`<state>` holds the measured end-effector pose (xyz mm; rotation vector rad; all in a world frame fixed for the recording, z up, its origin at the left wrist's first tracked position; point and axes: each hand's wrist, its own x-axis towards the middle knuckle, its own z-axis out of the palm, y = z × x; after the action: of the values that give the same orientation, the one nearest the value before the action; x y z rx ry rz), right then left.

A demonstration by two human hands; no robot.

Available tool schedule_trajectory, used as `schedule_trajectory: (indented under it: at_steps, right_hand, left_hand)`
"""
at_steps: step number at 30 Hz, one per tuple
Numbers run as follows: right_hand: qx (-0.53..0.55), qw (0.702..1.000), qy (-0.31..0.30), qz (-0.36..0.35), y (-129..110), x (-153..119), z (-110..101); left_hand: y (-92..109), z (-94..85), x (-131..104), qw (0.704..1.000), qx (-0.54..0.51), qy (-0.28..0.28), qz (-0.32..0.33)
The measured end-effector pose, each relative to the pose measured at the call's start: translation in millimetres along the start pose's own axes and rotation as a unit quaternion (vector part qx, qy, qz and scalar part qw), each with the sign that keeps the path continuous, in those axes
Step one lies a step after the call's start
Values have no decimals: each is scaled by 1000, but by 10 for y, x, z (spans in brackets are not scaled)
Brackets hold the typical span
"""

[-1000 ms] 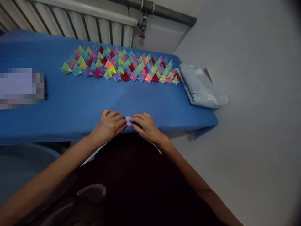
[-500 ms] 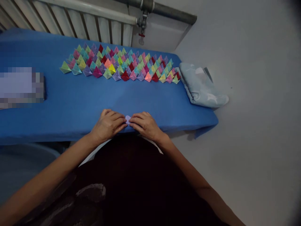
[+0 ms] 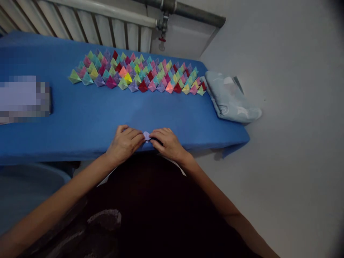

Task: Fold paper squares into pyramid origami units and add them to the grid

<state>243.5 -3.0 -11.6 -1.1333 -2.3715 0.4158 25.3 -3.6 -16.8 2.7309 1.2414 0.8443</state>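
A small folded piece of lilac paper point(image 3: 146, 136) is between my two hands near the front edge of the table. My left hand point(image 3: 125, 142) pinches its left side, fingers curled together. On the opposite side, the fingertips of my right hand point(image 3: 168, 144) are at the paper's right corner, with a dark gap between the thumb and forefinger. My fingers cover part of the paper, so its full shape is hidden. Beyond my hands stand several rows of pointed folded paper pieces point(image 3: 143, 86) in many colours.
A blue cloth point(image 3: 88, 114) covers the table. At its right end lies a folded grey-blue fabric point(image 3: 233, 100) against the wall. A blurred-out object point(image 3: 24, 100) sits at the left. Behind are a white radiator point(image 3: 118, 32) and a pipe valve with a red handle point(image 3: 162, 39).
My right thumb has drawn away from the forefinger, widening the gap between them. More of the lilac paper shows. My left hand has shifted very slightly right.
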Motion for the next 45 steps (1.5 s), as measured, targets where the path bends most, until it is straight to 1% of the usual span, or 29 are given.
schedule_trajectory:
  at_steps: [4,7,11,16,20,22,25,28,31,38,41,45]
  right_hand:
    - [-7,1000,7,18,-1,11,25]
    - [-17,999,17,24,-11,25,46]
    - [-11,998,35,42,-40,50,57]
    - [21,996,44,77,-74,91,51]
    - [38,993,44,99,-92,118,49]
    - [37,992,48,112,-104,132,51]
    - [32,990,47,132,-126,164,50]
    - [32,987,38,151,-143,200,38]
    - [41,985,30,166,-150,230,21]
    - [39,977,22,206,-160,286,11]
    - [38,974,18,223,-164,305,9]
    - [37,973,10,227,-167,320,-2]
  left_hand:
    - [1,15,-10,1000,9,2,5]
    - [3,30,-9,1000,20,15,11]
    - [-6,50,4,999,16,30,-7]
    - [-20,55,17,998,-3,11,-61]
    - [10,38,48,993,-32,-9,-111]
    - [34,17,89,987,-47,-25,-152]
    - [65,-30,166,970,-70,-67,-222]
    - [81,-72,227,955,-99,-93,-262]
    - [93,-91,254,947,-117,-99,-282]
    - [141,-115,307,934,-97,-125,-320]
    - [160,-127,330,930,-91,-133,-329]
    - [153,-116,330,930,-100,-127,-329]
